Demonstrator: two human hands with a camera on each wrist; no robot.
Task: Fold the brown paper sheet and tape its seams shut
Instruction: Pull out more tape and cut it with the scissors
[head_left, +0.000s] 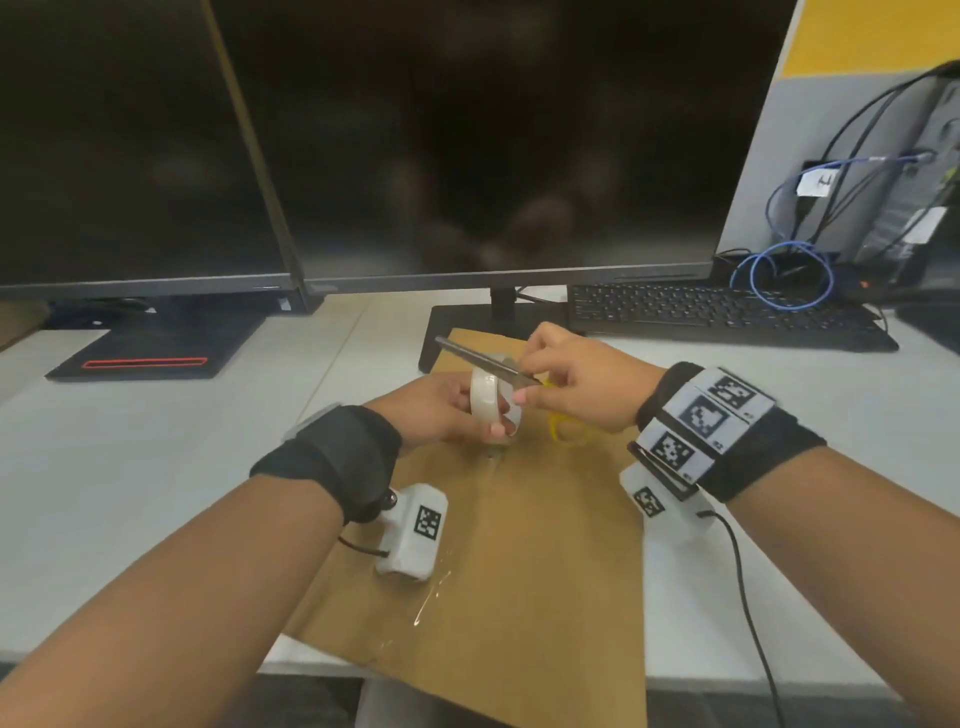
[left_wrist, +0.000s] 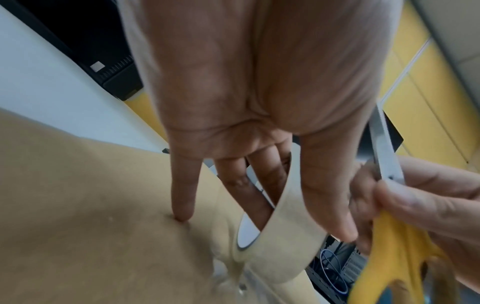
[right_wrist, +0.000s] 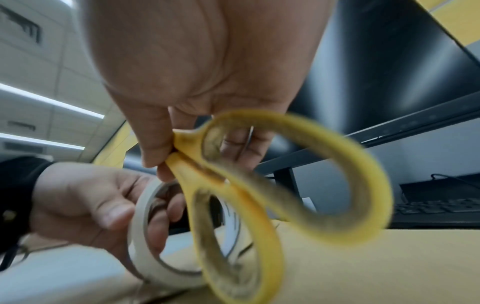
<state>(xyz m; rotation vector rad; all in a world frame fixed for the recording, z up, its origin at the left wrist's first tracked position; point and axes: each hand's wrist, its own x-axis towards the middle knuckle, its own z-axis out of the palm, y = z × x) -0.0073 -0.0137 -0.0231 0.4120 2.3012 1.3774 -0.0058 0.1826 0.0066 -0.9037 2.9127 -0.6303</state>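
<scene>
The folded brown paper sheet (head_left: 524, 561) lies flat on the white desk, with shiny clear tape along its middle seam. My left hand (head_left: 447, 410) holds a roll of clear tape (head_left: 488, 410) upright just above the paper, fingers through its core and thumb on the outside (left_wrist: 330, 205); the little finger touches the paper (left_wrist: 182, 205). My right hand (head_left: 571, 384) pinches yellow-handled scissors (head_left: 566, 431) near the pivot, the metal blades (head_left: 478, 358) pointing up and left across the top of the tape roll (right_wrist: 155, 246). The scissors' handle loops (right_wrist: 311, 185) hang free below the right hand.
Two dark monitors (head_left: 467, 145) stand at the back on black bases (head_left: 140, 358). A black keyboard (head_left: 727, 317) lies behind the right hand, with blue cables (head_left: 789, 275) and a computer tower at the far right. The paper overhangs the desk's front edge (head_left: 753, 686).
</scene>
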